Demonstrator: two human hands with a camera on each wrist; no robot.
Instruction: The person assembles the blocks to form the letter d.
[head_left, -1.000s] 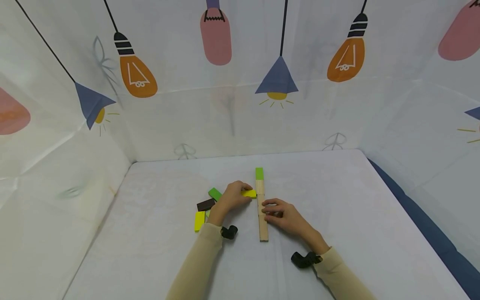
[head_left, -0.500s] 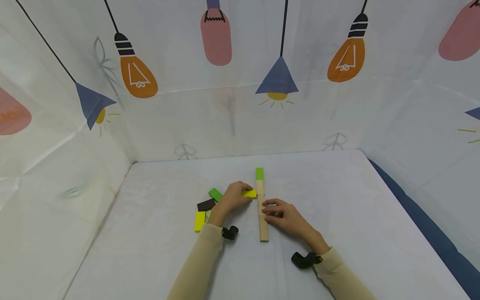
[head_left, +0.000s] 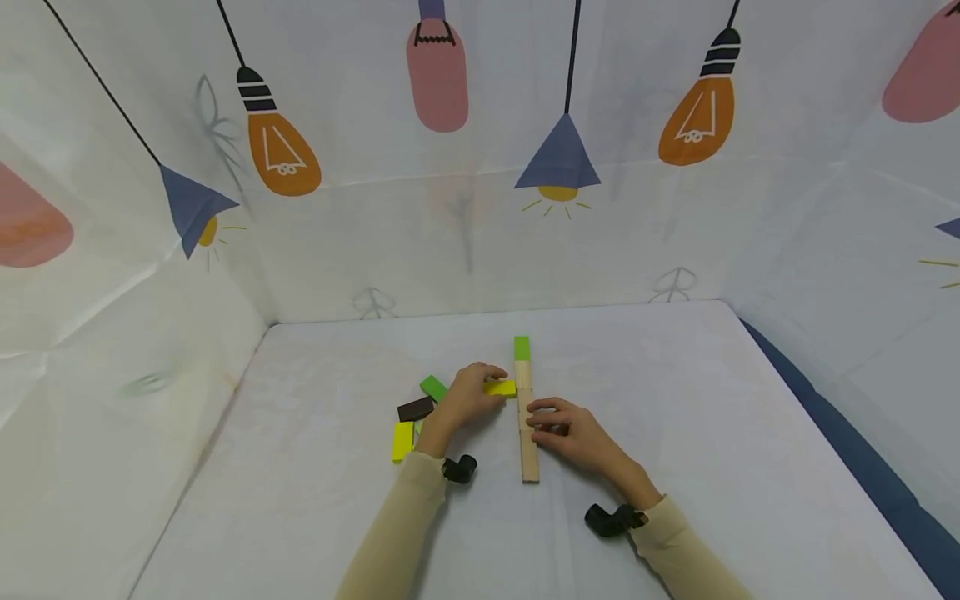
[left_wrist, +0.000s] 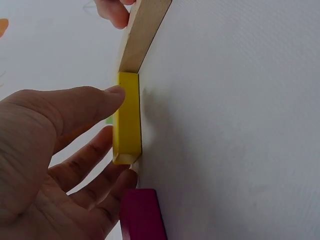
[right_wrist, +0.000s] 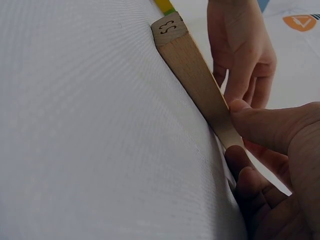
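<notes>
Left grip (head_left: 467,396) pinches the yellow block (head_left: 501,388), thumb on the near side, fingers beyond it. Block lies on the white surface (head_left: 645,367), just right of that grip, long axis left-right, roughly square to the wooden row (head_left: 529,458), which runs away from the person. Its right end meets the row's left side close to a joint (touching or just short, can't tell). Left grip clearly nearer the block; right grip (head_left: 576,429) sits across the row and closer to the person, fingers bent and loosely apart, fingertips on the row's right side, no pinch visible. Light green block (head_left: 522,348) caps the row's far end. Off to the left, loose: green block (head_left: 433,387), dark block (head_left: 416,409), second yellow block (head_left: 402,442). Left wrist view shows a magenta block (left_wrist: 142,215) (maybe the dark one).
</notes>
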